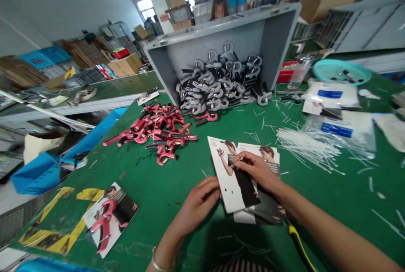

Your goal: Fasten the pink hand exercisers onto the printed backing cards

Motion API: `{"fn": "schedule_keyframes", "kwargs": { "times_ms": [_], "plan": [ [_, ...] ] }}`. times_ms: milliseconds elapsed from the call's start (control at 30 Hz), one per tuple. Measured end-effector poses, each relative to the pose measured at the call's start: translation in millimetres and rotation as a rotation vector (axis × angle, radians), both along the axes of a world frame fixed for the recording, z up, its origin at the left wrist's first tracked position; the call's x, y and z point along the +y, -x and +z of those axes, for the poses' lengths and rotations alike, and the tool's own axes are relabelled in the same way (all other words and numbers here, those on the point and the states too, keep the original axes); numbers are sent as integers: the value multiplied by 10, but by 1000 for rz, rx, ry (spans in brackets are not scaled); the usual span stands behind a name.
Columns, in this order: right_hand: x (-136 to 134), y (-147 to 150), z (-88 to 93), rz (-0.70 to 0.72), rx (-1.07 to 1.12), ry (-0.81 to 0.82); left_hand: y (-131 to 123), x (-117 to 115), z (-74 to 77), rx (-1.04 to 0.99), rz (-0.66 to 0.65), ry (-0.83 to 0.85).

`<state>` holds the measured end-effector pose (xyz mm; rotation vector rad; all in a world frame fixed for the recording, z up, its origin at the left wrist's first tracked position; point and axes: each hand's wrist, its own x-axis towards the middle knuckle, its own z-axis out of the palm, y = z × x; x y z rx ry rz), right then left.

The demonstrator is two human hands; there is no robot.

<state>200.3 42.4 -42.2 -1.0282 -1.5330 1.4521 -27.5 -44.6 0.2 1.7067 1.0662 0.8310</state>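
A printed backing card [229,192] is tilted up over a stack of similar cards [268,211] on the green table. My left hand [201,200] is closed on the card's left edge, with some fingertips hidden behind it. Across the card's face lies my right hand [257,171], thumb and forefinger pinched near its middle. Something thin may be between those fingertips, too small to make out. Two small holes show low on the card. To the left lies another card [118,221] with a red-and-black hand grip strengthener [104,232] on it.
A tipped grey crate [280,38] holds grey hand grips [215,88]. Red hand grips [158,126] are heaped left. White cable ties [306,147], plastic bags [344,130] and a turquoise basin [341,69] lie right. Yellow-handled pliers [297,242] sit near my right forearm. A person [219,6] is behind the crate.
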Motion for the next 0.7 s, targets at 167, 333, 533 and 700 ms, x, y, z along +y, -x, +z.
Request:
{"fn": "schedule_keyframes", "kwargs": {
  "times_ms": [167,333,533,700],
  "plan": [
    [-18,-9,7,35,15,-15,-112,144,-136,235,104,-283],
    [-23,7,5,93,-42,-150,-198,266,-414,125,158,-99],
    [-67,41,13,42,-137,-306,-300,360,-537,150,279,-25],
    [-92,43,11,-22,-153,-274,-318,248,-500,188,251,-175]
  ]
}}
